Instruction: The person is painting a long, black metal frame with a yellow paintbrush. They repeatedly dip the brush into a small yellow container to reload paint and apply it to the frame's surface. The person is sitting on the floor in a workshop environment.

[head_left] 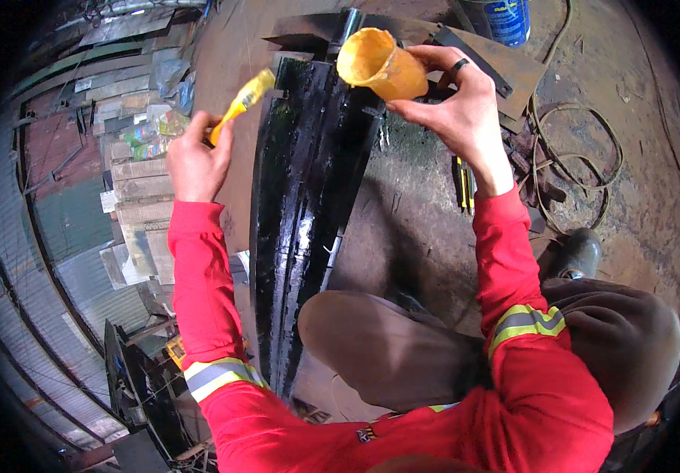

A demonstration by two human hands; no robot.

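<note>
My left hand (200, 158) is closed round the handle of a yellow paintbrush (239, 106), its yellow-coated bristles pointing up and to the right. In my right hand (460, 106) is a small cup (391, 69) smeared with yellow paint, gripped between thumb and fingers and tilted so its mouth faces up and left. Between and below both hands lies a long black metal piece (293, 197), glossy as if wet, with a raised ridge along its length. Neither the brush nor my left hand touches it. The cup's inside bottom is hidden.
A coiled hose (580, 150) lies on the floor at the right, near my boot (580, 254). A blue bucket (505, 20) stands at the far right. Stacked boards (141, 177) and plastic bottles (147, 146) are at the left. A yellow-and-black tool (464, 185) lies by my right wrist.
</note>
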